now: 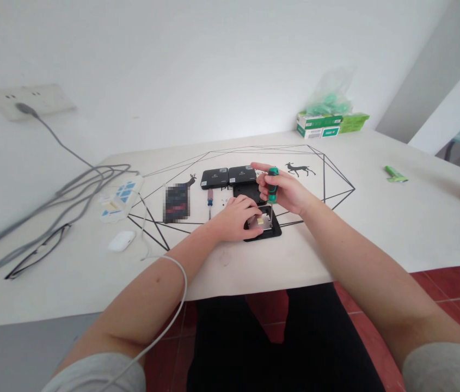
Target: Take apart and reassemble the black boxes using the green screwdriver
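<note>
Green-handled screwdriver (271,188) upright in right hand (284,190), tip down.

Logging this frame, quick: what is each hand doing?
Left hand: resting on the open black device, grip unclear.
Right hand: closed around the green screwdriver.

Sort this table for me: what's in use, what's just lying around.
In use: green screwdriver in right hand; opened black device under left hand.
Lying about: second screwdriver, two closed black boxes, earbud case, glasses, power strip, green cartons.
</note>
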Motion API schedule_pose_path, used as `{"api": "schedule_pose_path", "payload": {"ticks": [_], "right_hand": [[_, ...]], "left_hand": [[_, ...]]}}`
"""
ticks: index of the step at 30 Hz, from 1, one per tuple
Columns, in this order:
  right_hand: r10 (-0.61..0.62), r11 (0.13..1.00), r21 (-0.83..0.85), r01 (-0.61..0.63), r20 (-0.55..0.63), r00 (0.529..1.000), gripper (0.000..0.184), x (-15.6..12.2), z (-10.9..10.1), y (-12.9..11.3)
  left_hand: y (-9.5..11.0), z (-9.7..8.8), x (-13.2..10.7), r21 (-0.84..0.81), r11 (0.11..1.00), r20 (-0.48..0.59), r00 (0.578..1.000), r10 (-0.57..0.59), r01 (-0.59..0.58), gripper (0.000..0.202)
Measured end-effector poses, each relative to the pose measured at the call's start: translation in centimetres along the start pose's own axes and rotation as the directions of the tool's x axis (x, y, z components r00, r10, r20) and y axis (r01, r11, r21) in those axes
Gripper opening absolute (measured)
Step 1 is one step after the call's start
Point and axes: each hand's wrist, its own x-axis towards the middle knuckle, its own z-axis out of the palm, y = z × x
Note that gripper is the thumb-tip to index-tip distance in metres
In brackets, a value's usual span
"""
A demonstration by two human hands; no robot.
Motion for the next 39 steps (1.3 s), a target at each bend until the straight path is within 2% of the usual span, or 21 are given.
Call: {"api": "schedule_pose_path", "payload": {"ticks": [4, 12, 20, 26, 39], "right_hand": [[0.009, 0.998, 0.058, -0.013, 0.061, 0.998, 0.063, 0.15, 0.13, -0.07], [-0.062, 0.994, 0.081, 0.067, -0.061, 0.996, 0.033, 0.40, 0.31, 0.14], [-0.093, 0.993, 0.071, 0.095, -0.035, 0.995, 0.026, 0.35, 0.34, 0.07], [-0.110, 0.994, 0.001, 0.111, -0.053, 0.992, 0.022, 0.48, 0.30, 0.79], [-0.123, 0.992, -0.037, 0.121, -0.077, 0.989, 0.026, 0.44, 0.50, 0.72]], "left_hand": [[-0.03, 0.00, 0.05, -0.007, 1.000, 0.004, 1.000, 0.002, -0.002, 0.036], [0.37, -0.25, 0.05, -0.007, 1.000, 0.001, 1.000, -0.002, 0.002, 0.035], [0.53, -0.41, 0.08, -0.018, 1.000, -0.012, 1.000, 0.012, -0.013, 0.032], [0.54, -0.41, 0.05, -0.021, 1.000, -0.007, 1.000, 0.007, -0.007, 0.032], [0.58, -0.42, 0.00, -0.018, 1.000, 0.003, 1.000, -0.001, 0.001, 0.033]]}}
